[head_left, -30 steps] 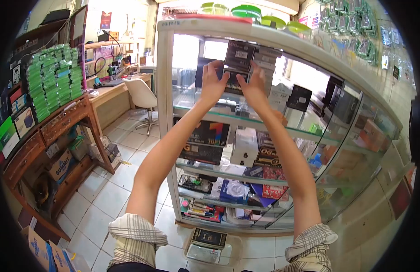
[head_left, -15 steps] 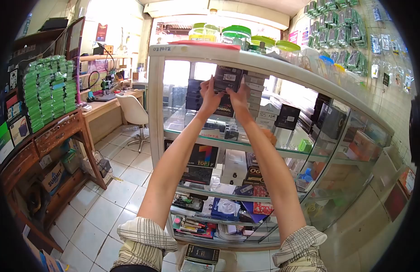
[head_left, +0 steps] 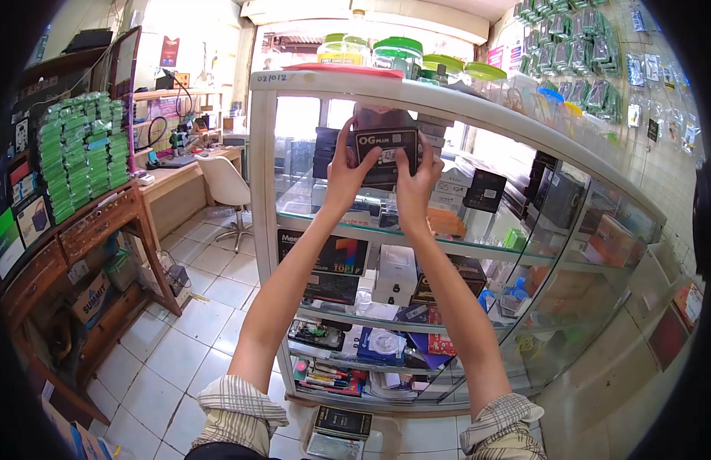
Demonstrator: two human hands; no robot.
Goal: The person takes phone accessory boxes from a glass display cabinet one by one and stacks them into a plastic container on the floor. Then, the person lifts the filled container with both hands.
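Between my two hands is a black box marked "OG Plus", held upright in front of the upper shelf of a glass display case. My left hand grips its left side, thumb on the front face. On the right side, my right hand holds it the same way, thumb near the white label. Behind the box and my hands, dark boxes are stacked on the shelf. A black box with a small label stands to the right of my right hand.
Lower shelves hold a "Top1" box, a white box and pens. Green-lidded jars stand on the case top. A white chair is left of the case; a plastic tub with boxes sits on the floor.
The box has come forward from the stack toward me, and its front label now shows larger. Both hands moved with it. Since the earliest frame, the view has also tilted upward.
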